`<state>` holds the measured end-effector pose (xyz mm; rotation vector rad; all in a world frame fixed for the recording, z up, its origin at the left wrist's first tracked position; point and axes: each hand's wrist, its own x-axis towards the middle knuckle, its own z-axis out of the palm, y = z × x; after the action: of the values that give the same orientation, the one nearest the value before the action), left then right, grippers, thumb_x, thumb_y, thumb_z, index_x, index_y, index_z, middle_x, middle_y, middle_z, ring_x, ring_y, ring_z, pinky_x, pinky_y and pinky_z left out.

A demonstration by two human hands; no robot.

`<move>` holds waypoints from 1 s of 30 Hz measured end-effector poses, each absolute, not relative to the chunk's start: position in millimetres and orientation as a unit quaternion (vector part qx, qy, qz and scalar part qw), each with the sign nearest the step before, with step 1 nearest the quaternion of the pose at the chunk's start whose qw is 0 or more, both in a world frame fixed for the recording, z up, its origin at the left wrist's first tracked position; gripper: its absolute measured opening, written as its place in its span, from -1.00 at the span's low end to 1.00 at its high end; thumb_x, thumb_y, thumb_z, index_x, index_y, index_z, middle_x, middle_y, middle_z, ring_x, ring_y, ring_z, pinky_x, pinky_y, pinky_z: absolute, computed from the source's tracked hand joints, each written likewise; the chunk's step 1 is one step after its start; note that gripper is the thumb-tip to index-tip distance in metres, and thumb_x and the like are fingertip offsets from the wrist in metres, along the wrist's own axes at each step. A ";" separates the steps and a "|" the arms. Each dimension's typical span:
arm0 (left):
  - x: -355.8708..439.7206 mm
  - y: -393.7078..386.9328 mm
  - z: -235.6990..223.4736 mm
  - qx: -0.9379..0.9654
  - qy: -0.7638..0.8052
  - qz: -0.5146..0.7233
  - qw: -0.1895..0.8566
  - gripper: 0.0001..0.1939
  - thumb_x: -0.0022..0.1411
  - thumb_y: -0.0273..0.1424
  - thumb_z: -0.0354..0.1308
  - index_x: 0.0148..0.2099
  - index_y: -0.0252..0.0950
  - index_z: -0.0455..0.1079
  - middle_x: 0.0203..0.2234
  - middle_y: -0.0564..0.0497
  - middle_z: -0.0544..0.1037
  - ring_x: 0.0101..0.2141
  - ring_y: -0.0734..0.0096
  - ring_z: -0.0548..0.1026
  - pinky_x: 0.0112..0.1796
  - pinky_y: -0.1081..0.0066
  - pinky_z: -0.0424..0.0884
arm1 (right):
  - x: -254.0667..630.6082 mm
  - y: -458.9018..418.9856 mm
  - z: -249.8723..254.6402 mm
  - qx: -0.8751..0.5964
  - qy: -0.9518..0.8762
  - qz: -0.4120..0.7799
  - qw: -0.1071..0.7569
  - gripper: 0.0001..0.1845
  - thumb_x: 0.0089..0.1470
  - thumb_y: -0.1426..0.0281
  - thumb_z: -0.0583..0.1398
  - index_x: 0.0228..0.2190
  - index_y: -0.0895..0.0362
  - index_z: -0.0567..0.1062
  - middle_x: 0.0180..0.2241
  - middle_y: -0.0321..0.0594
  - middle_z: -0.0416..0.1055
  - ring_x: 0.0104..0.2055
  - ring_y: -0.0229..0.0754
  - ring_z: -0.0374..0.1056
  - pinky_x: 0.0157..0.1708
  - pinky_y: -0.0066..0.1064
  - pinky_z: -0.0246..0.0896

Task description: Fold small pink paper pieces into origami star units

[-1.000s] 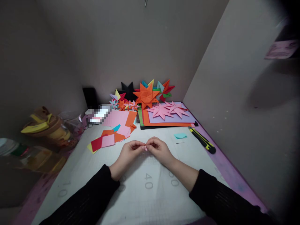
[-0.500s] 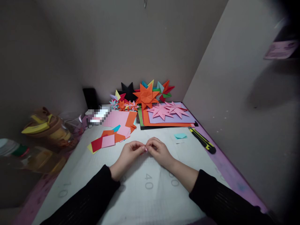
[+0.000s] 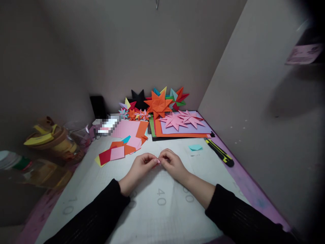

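At the middle of the mat, my left hand (image 3: 142, 167) and my right hand (image 3: 173, 165) meet fingertip to fingertip. Between them they pinch a small piece of pink paper (image 3: 158, 161), mostly hidden by the fingers. Both hands are closed, thumbs against index fingers. Left of my left hand lie cut paper pieces: a red one (image 3: 105, 157), a pink one (image 3: 117, 153) and several orange ones. A folded light-blue paper (image 3: 195, 147) rests to the right of my right hand, and beyond it a black and yellow utility knife (image 3: 219, 152).
Folded paper stars, among them a large orange one (image 3: 158, 104) and two pink ones (image 3: 174, 121), stand or lie at the back on coloured sheets (image 3: 184, 135). A lidded cup (image 3: 54, 142) and a bottle (image 3: 38, 173) are at the left. Walls (image 3: 236, 101) close in the back and right.
Slightly more of the pink paper shows between my fingertips. The hands have otherwise stayed in nearly the same place.
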<state>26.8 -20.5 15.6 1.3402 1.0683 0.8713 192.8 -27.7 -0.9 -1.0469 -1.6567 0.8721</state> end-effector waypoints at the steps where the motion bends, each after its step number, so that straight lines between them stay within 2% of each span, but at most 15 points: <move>1: 26.5 -20.4 15.7 0.575 0.457 0.370 0.569 -0.79 0.06 -0.28 0.21 -0.37 -0.35 0.44 -0.51 0.01 0.50 -0.49 0.46 0.40 -0.43 0.48 0.30 | 192.8 -27.6 -0.9 -0.430 -0.677 0.359 0.477 -0.89 0.06 0.48 0.13 -0.49 0.11 0.39 -0.43 -0.28 0.28 -0.35 -0.23 0.24 -0.37 -0.42 0.13; 8: 26.5 -20.1 15.8 0.577 0.456 0.374 0.565 -0.80 0.07 -0.28 0.21 -0.39 -0.35 0.44 -0.50 0.01 0.51 -0.46 0.45 0.41 -0.41 0.48 0.30 | 192.2 -27.5 -2.5 -0.436 -0.661 0.385 0.474 -0.90 0.06 0.45 0.13 -0.49 0.12 0.39 -0.45 -0.29 0.28 -0.38 -0.25 0.24 -0.39 -0.44 0.14; 14: 27.6 -19.3 15.1 0.511 0.414 0.398 0.640 -0.77 0.05 -0.29 0.26 -0.31 -0.36 0.41 -0.50 0.00 0.51 -0.45 0.47 0.44 -0.37 0.47 0.34 | 190.7 -23.7 -11.5 -0.438 -0.571 0.490 0.492 -0.88 0.06 0.33 0.13 -0.43 0.12 0.36 -0.55 -0.36 0.28 -0.51 -0.30 0.21 -0.50 -0.47 0.12; 18: 27.5 -19.8 13.8 0.477 0.404 0.406 0.667 -0.69 -0.02 -0.32 0.32 -0.24 -0.34 0.39 -0.42 -0.03 0.54 -0.40 0.44 0.48 -0.32 0.44 0.37 | 189.9 -21.6 -15.2 -0.438 -0.530 0.533 0.493 -0.84 0.04 0.27 0.15 -0.41 0.11 0.35 -0.58 -0.39 0.26 -0.58 -0.34 0.17 -0.58 -0.50 0.06; 21: 27.6 -20.5 12.0 0.500 0.412 0.405 0.645 -0.71 -0.02 -0.33 0.32 -0.25 -0.34 0.39 -0.39 -0.04 0.55 -0.37 0.42 0.50 -0.30 0.43 0.37 | 188.9 -22.2 -14.1 -0.436 -0.526 0.536 0.496 -0.84 0.03 0.28 0.16 -0.42 0.11 0.35 -0.59 -0.40 0.25 -0.59 -0.34 0.17 -0.60 -0.50 0.05; 30: 29.0 -22.9 11.8 0.555 0.448 0.417 0.563 -0.85 0.06 -0.38 0.21 -0.31 -0.32 0.35 -0.50 0.04 0.51 -0.46 0.46 0.46 -0.42 0.48 0.32 | 186.4 -25.6 -11.0 -0.431 -0.513 0.562 0.484 -0.82 -0.01 0.27 0.20 -0.42 0.12 0.37 -0.56 -0.36 0.33 -0.56 -0.33 0.25 -0.58 -0.50 0.11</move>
<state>29.0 -22.9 11.8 1.3055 1.0551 0.9821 186.4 -25.6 -11.0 -1.0498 -1.2492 1.3693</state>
